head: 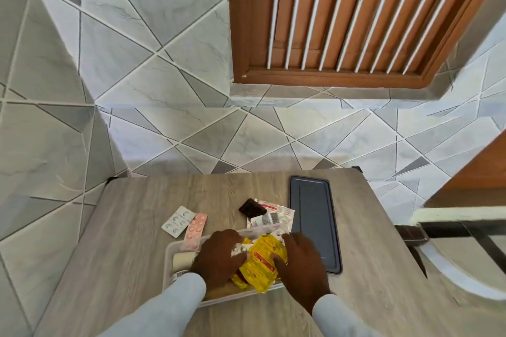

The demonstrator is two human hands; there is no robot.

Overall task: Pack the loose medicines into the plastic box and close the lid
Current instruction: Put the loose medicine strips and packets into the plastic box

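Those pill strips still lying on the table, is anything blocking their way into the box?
Partly. Both hands, left and right, and the yellow packet cover the plastic box's opening. The pink strip already overlaps its far rim; the table between is bare.

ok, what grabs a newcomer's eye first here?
The yellow packet, held by both the left hand and right hand over the clear box at the table's near edge. Next, the dark lid lying flat right of the box, and the loose blister strips still on the table behind it.
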